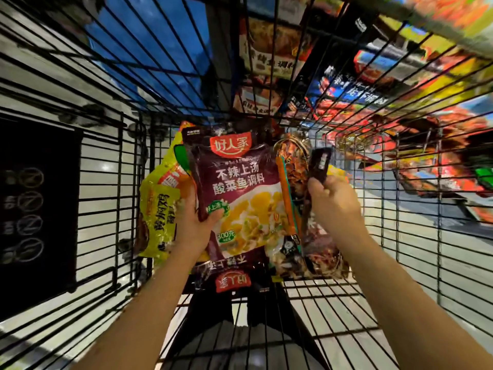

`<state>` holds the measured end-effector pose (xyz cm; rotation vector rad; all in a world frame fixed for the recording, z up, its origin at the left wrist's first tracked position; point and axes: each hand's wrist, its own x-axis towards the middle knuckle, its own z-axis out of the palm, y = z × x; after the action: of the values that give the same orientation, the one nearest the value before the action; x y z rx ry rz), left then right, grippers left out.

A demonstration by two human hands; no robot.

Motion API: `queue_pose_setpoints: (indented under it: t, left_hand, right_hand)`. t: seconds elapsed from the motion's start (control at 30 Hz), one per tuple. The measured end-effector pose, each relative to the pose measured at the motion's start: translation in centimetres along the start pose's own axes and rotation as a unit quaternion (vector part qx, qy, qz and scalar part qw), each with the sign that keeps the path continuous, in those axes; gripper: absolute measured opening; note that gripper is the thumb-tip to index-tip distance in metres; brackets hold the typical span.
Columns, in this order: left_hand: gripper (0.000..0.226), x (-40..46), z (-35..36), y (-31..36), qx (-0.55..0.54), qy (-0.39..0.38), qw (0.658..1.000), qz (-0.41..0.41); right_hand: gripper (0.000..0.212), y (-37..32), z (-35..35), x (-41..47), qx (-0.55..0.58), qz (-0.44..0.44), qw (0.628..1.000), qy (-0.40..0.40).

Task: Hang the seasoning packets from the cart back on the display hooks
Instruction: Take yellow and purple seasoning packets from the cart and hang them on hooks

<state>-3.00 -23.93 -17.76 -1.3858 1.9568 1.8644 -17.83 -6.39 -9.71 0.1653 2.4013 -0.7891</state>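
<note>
Both my hands are down inside the black wire cart (416,236). My left hand (196,217) grips a purple seasoning packet (240,182) with a red logo and a fish-soup picture, thumb on its front. My right hand (332,206) pinches a dark packet (317,172) seen edge-on, next to an orange-edged packet (289,193). Yellow packets (160,217) lie at the left of the basket. A second purple packet (232,279) lies upside down below the one I hold.
Beyond the cart's far wall hang several seasoning packets on the display (269,62), red and dark ones stretching to the right (400,108). A black sign panel (37,209) covers the cart's left wall. White floor tiles show through the wires.
</note>
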Motion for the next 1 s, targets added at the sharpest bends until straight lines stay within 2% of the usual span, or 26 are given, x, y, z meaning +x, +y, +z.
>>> queue_pose_setpoints:
  t: [0.1, 0.17, 0.2, 0.23, 0.27, 0.33, 0.4, 0.47, 0.5, 0.57, 0.63, 0.7, 0.8, 0.93, 1.0]
  left_hand:
    - [0.082, -0.4, 0.2, 0.3, -0.006, -0.001, 1.000, 0.019]
    - [0.080, -0.6, 0.3, -0.1, 0.009, -0.012, 1.000, 0.020]
    - [0.079, -0.7, 0.4, -0.2, 0.015, -0.017, 1.000, 0.015]
    - [0.078, -0.6, 0.3, -0.4, 0.009, -0.017, 1.000, 0.007]
    - [0.077, -0.4, 0.3, -0.6, -0.004, -0.013, 1.000, -0.008]
    - [0.077, 0.1, 0.1, -1.0, -0.031, -0.010, 0.999, -0.039]
    - [0.078, 0.4, 0.0, -1.1, -0.051, -0.011, 0.997, -0.059]
    - [0.078, 0.5, -0.1, -1.2, -0.062, -0.008, 0.995, -0.073]
    - [0.078, 0.6, -0.1, -1.3, -0.059, -0.003, 0.995, -0.080]
    - [0.077, 0.9, -0.1, -1.5, -0.045, 0.002, 0.995, -0.084]
    - [0.072, 0.8, 0.0, -1.2, -0.044, -0.002, 0.996, -0.081]
    - [0.078, 0.4, 0.4, -0.9, -0.036, -0.014, 0.996, -0.081]
    - [0.111, -0.6, 1.0, -0.7, -0.005, -0.031, 0.994, -0.104]
    - [0.104, -1.4, 1.8, -0.2, -0.017, -0.005, 0.993, -0.121]
    - [0.097, -1.3, 2.0, -0.4, -0.024, 0.019, 0.992, -0.121]
  right_hand:
    - [0.025, -3.6, 2.1, 0.3, 0.105, 0.006, 0.992, -0.066]
    - [0.025, -5.7, 4.9, 1.3, 0.208, 0.058, 0.969, -0.123]
    - [0.032, -6.3, 6.1, 2.1, 0.244, 0.088, 0.953, -0.156]
    - [0.040, -6.7, 7.1, 2.9, 0.235, 0.095, 0.950, -0.181]
    - [0.043, -6.5, 7.8, 3.8, 0.175, 0.066, 0.965, -0.183]
    - [0.034, -5.1, 8.2, 5.5, 0.071, -0.020, 0.980, -0.183]
    - [0.033, -3.1, 6.8, 7.0, -0.013, -0.103, 0.975, -0.195]
    - [0.067, -1.0, 4.5, 8.5, -0.150, -0.184, 0.953, -0.186]
    - [0.086, 0.3, 3.4, 9.1, -0.210, -0.197, 0.938, -0.194]
    - [0.111, 2.5, 2.3, 10.2, -0.282, -0.169, 0.912, -0.246]
    - [0.117, 3.9, 2.5, 10.4, -0.272, -0.140, 0.910, -0.280]
    - [0.113, 4.3, 3.4, 9.5, -0.232, -0.139, 0.927, -0.260]
    - [0.100, 4.4, 5.1, 6.6, -0.217, -0.092, 0.948, -0.212]
    - [0.100, 3.4, 6.8, 1.6, -0.228, -0.003, 0.947, -0.227]
    - [0.102, 3.2, 7.1, 0.2, -0.260, 0.012, 0.934, -0.244]
